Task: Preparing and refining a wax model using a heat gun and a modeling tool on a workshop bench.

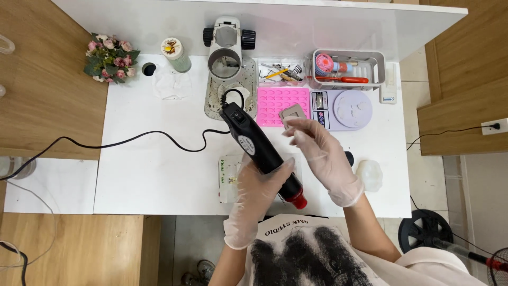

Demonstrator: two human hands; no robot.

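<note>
Head view looks straight down on a white table [159, 175]. Nearest, the left hand [259, 185], in a thin clear glove, is clenched around a black heat gun [262, 153] close to its red nozzle end, which points back toward the person; the gun's body slants up and away to the left, and its black cord [132, 140] loops from the far end and trails off across the table to the left. Under the gun lies a flat packet [227, 177] with a green-edged label. The right hand [325, 159], also gloved, pinches a small grey square piece [292, 114] between its fingertips, lifted above the table just right of the gun. A clear lumpy blob [369, 175] sits on the table right of that wrist. Farther off, a pink mould [281, 105] lies beside a lilac scale [343, 108]. Beyond them stand a microscope stand [228, 63], a clear box of small tools [280, 73] and a grey tray [348, 69] holding a small fan. At the far left sit a lidded jar [175, 54] and a bunch of pink flowers [110, 58].
</note>
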